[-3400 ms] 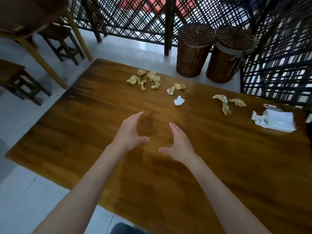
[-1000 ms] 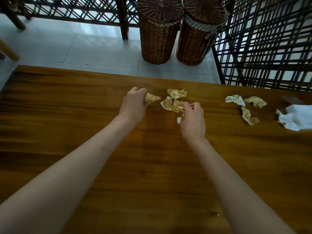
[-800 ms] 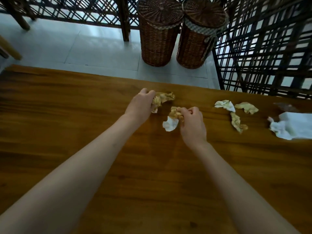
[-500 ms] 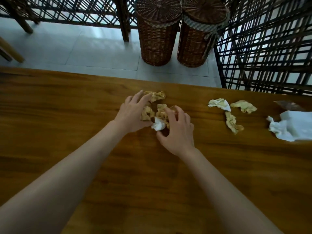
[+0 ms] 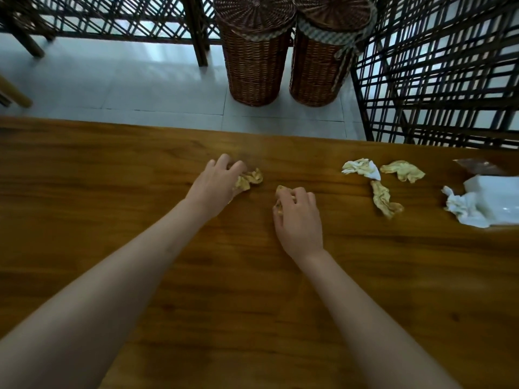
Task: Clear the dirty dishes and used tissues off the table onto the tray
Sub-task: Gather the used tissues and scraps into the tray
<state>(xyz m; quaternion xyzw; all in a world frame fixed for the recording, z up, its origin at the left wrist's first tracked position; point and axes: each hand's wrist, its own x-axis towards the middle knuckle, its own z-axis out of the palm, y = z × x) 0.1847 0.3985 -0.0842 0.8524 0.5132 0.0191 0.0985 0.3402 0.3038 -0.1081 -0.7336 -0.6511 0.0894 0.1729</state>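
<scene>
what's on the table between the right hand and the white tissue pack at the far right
In the head view, three stained crumpled tissues lie on the table between the right hand and the white tissue pack; around them the wood is bare.

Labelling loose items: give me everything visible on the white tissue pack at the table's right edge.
The white tissue pack lies flat on the wooden table at the frame's right edge, partly cut off. It looks like a soft, glossy plastic-wrapped block. A crumpled white tissue bunches out at its left end, resting on the table. A brownish translucent flap or wrapper lies just behind it; whether it is attached is unclear. Neither hand touches the pack, and the nearest stained tissue lies apart to its left.
</scene>
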